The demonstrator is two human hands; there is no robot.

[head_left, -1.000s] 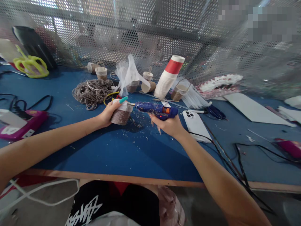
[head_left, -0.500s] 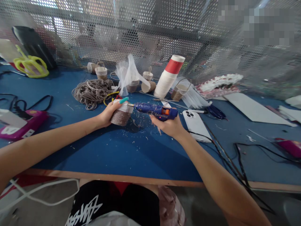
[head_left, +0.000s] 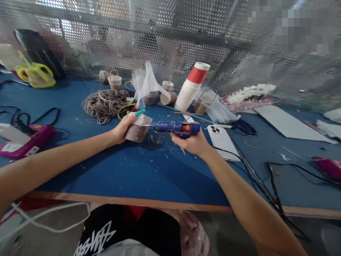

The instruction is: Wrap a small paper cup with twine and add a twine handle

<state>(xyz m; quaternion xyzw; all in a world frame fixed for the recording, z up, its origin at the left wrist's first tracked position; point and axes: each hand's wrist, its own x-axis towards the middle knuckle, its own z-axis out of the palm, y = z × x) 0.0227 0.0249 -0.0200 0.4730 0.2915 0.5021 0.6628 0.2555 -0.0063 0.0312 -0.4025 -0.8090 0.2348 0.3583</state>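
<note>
My left hand [head_left: 122, 131] is wrapped around a paper cup [head_left: 137, 132], tilted, its lower part bound in brown cord and a white band showing above. A turquoise nail or fingertip cover lies along the cup's white part. In my right hand [head_left: 192, 143] is a blue hot glue gun [head_left: 170, 127] with an orange part and a small red light. Its metal nozzle points left at the cup, at the border of cord and white band; whether it touches I cannot tell. Behind the cup lies a heap of brown cord [head_left: 104, 104].
A tall stack of paper cups [head_left: 188, 91] leans behind the glue gun. Small cord-wrapped baskets [head_left: 115, 83] and white mesh [head_left: 147, 83] stand at the back. A white phone [head_left: 222, 142] lies right of my hand, black cables [head_left: 266, 195] beyond. A magenta power strip [head_left: 32, 140] sits at left.
The glue gun's nozzle has moved slightly left and down, from the cup's white edge toward the cord. The gun is now more level. My left hand and the cup have barely moved.
</note>
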